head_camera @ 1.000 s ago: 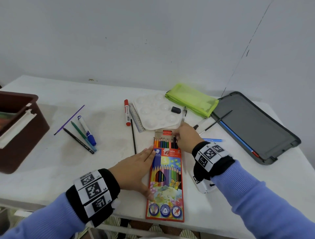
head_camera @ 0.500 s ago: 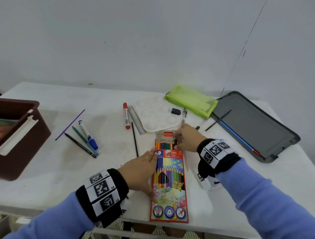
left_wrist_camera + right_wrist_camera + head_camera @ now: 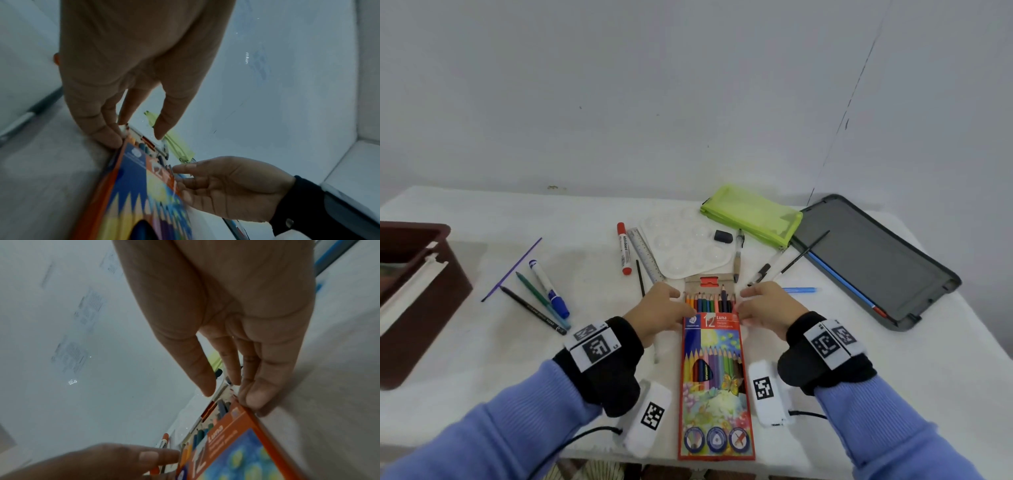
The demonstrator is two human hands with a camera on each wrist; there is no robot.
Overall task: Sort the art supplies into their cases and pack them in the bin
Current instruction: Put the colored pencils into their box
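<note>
The coloured pencil box [image 3: 715, 377] lies flat at the table's near edge, its top flap [image 3: 709, 282] folded back and the pencil tips [image 3: 709, 303] showing; one dark pencil sticks out further than the rest. My left hand [image 3: 674, 301] touches the open end's left side, my right hand [image 3: 748, 301] its right side. In the left wrist view my left hand [image 3: 135, 138] has straight fingers at the box [image 3: 131, 186] corner, thumb over the flap. The right wrist view shows my right hand [image 3: 231, 395] the same way beside the box [image 3: 242, 451].
A brown bin [image 3: 414, 291] stands at the far left. Loose pens and pencils [image 3: 534, 301] lie left of the box, with a red marker [image 3: 624, 248], ruler [image 3: 645, 253] and white palette [image 3: 688, 250] behind it. A green pouch [image 3: 753, 216] and an open grey case [image 3: 876, 260] sit at the right.
My left hand slid from lying flat along the box's left side up to its open end. My right hand shifted from the pencil tips to the box's right side.
</note>
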